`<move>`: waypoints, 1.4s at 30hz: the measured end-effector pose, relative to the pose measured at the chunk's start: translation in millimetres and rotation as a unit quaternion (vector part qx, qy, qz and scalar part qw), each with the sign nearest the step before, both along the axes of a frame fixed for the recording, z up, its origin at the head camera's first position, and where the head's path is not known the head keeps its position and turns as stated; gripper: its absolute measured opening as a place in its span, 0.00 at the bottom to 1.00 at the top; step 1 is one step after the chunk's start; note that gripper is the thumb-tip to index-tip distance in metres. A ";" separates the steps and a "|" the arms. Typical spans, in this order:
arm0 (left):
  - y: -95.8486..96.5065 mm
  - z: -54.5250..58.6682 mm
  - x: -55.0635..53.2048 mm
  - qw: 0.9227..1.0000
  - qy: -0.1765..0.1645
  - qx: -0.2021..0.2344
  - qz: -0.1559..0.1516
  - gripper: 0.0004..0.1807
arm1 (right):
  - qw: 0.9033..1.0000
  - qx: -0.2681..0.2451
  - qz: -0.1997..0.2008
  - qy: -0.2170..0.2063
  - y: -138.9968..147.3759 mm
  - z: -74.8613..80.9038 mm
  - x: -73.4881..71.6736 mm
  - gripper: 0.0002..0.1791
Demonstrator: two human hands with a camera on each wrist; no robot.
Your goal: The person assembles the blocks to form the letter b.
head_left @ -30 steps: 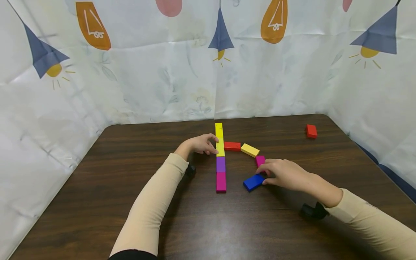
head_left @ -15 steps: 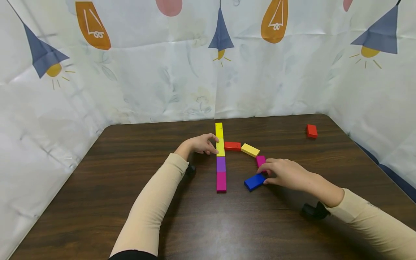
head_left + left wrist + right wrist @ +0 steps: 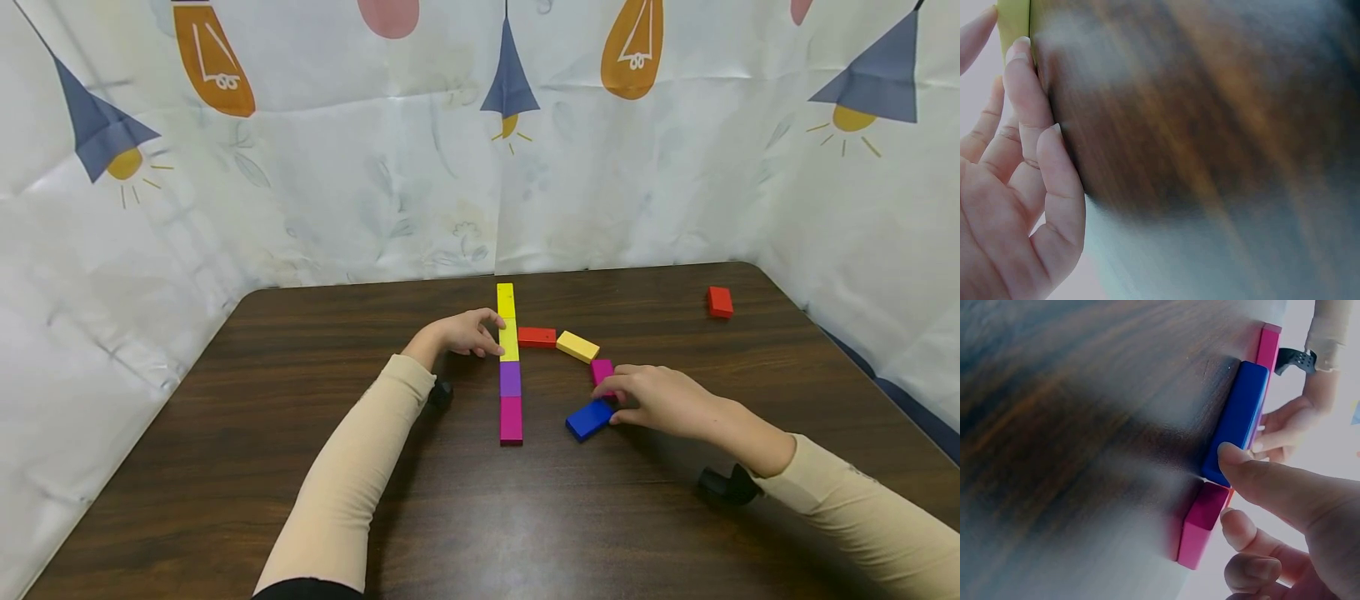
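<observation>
My right hand [image 3: 663, 402] pinches the right end of a blue block [image 3: 587, 421] between thumb and index finger, and the block lies slanted on the table. Just beyond it is a short magenta block [image 3: 602, 372], partly covered by my fingers; in the right wrist view this magenta block [image 3: 1200, 525] sits close to the end of the blue block [image 3: 1238, 422]. My left hand [image 3: 467, 332] rests its fingertips against the left side of a yellow block [image 3: 509, 340] in a straight column. That column also has another yellow block [image 3: 506, 300], a purple block [image 3: 510, 379] and a magenta block [image 3: 511, 421].
From the column's right side a red block [image 3: 537, 337] and a paler yellow block [image 3: 577, 347] form a curve toward the magenta one. A separate red block [image 3: 720, 302] lies at the back right of the dark wooden table [image 3: 300, 400]. A printed curtain [image 3: 337, 183] surrounds the table's back and sides.
The blue block has shifted slightly right with my right hand, toward the short magenta block. My left hand stays in place on the column.
</observation>
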State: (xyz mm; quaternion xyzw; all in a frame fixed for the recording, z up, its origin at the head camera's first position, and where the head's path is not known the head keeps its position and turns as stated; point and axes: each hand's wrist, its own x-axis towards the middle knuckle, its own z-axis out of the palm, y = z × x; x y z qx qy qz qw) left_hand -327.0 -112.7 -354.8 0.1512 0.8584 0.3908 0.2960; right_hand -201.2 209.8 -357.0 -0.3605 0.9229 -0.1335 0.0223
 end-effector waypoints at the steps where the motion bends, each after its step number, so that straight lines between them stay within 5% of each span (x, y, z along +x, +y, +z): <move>1: -0.2 -0.1 0.0 1.000 0.000 0.000 0.000 0.27 | 1.000 0.000 0.001 0.001 -0.1 0.0 0.0 0.18; 30: -0.3 -1.0 0.0 1.000 0.003 0.005 -0.005 0.26 | 1.000 -0.007 -0.003 -0.005 2.4 8.3 -2.0 0.17; 42: -0.4 0.2 2.3 1.000 0.003 0.003 0.000 0.26 | 0.993 -0.100 0.027 -0.050 28.4 27.9 -17.9 0.21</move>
